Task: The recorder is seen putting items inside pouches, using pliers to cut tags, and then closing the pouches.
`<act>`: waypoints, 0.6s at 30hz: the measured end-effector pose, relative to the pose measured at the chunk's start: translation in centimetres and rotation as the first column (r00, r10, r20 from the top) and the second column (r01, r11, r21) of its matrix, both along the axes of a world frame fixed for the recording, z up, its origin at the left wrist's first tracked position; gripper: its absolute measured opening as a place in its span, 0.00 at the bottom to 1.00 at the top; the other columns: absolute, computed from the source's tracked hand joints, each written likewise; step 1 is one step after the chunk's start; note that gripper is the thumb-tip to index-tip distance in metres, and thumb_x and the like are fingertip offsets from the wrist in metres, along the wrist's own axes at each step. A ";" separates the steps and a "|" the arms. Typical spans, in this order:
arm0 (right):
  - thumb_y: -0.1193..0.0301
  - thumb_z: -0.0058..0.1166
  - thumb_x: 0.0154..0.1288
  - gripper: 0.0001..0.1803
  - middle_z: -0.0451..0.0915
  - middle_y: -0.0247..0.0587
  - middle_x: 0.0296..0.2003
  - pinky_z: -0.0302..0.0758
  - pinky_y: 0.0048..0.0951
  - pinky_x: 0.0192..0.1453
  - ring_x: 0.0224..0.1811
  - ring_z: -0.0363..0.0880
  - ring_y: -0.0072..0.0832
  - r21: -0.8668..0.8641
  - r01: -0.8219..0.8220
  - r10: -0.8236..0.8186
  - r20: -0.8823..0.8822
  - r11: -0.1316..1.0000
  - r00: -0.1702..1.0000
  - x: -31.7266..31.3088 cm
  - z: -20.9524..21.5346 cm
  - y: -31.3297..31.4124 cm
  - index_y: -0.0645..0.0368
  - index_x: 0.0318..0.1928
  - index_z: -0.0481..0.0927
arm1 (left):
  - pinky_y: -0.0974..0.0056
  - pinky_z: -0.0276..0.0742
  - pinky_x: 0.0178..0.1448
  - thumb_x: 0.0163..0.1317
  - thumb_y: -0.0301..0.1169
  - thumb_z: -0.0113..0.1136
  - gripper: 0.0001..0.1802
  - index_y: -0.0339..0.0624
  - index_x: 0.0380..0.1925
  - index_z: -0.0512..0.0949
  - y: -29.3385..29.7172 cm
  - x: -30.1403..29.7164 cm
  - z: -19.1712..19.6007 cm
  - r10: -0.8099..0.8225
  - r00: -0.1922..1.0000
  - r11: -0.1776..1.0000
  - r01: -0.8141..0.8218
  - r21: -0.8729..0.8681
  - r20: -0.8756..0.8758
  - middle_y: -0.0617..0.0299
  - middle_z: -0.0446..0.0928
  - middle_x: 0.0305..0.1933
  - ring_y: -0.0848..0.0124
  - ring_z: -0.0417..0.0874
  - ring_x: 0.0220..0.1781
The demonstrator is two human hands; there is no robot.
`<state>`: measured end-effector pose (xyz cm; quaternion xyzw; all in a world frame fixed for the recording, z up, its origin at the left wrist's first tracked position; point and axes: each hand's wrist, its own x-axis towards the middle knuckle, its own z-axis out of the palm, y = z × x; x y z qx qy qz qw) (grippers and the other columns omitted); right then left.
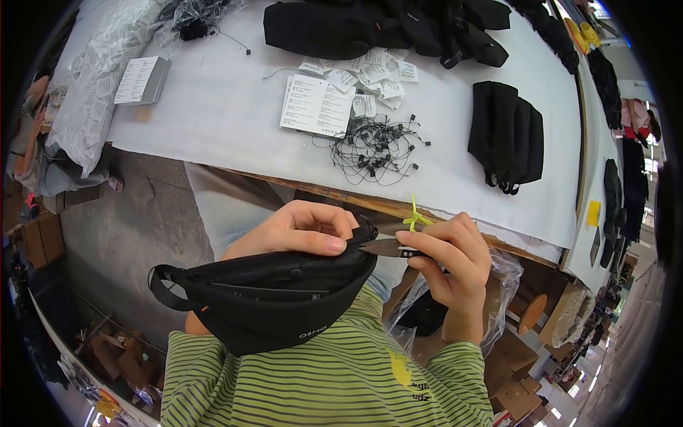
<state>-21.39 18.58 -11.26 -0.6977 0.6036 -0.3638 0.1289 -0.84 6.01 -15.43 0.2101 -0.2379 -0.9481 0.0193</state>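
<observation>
Black pouch (277,309) in front of a striped shirt (284,391). Left hand (292,226): fingers pinching pouch's upper edge. Dark snips (382,247), tips at pouch's right end, contact unclear; gripped in fingers of right hand (455,263). Farther right, more black pouches (505,132) on white surface (434,142).

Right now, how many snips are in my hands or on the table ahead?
1: the snips in your right hand, blades pointing at the black pouch your left hand holds. Others may be hidden under the piles.
</observation>
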 end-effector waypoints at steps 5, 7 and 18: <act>0.71 0.67 0.46 0.19 0.73 0.31 0.26 0.65 0.26 0.27 0.25 0.66 0.27 0.020 -0.017 0.017 -0.002 1.000 1.000 -0.2 0.3 -0.2 0.55 0.44 0.85 | 0.70 0.69 0.48 0.54 0.27 0.61 0.08 0.34 0.28 0.74 0.0 0.0 -0.2 -0.009 1.000 1.000 0.009 0.019 -0.009 0.57 0.71 0.41 0.71 0.75 0.41; 0.71 0.67 0.45 0.20 0.73 0.31 0.26 0.65 0.26 0.27 0.25 0.66 0.27 0.027 -0.021 0.021 0.002 0.999 1.000 -0.3 0.4 -0.2 0.55 0.44 0.84 | 0.70 0.69 0.48 0.55 0.27 0.61 0.07 0.33 0.29 0.74 0.0 0.0 -0.1 -0.011 1.000 1.000 0.011 0.024 -0.012 0.57 0.72 0.41 0.71 0.75 0.41; 0.70 0.66 0.45 0.20 0.73 0.32 0.26 0.66 0.27 0.27 0.26 0.66 0.28 0.060 -0.072 0.072 -0.003 0.996 0.997 -0.8 0.5 -0.3 0.55 0.43 0.84 | 0.70 0.70 0.47 0.57 0.26 0.60 0.07 0.33 0.29 0.74 -0.2 0.0 -0.3 -0.055 0.999 0.998 0.054 0.042 0.001 0.56 0.73 0.41 0.71 0.75 0.41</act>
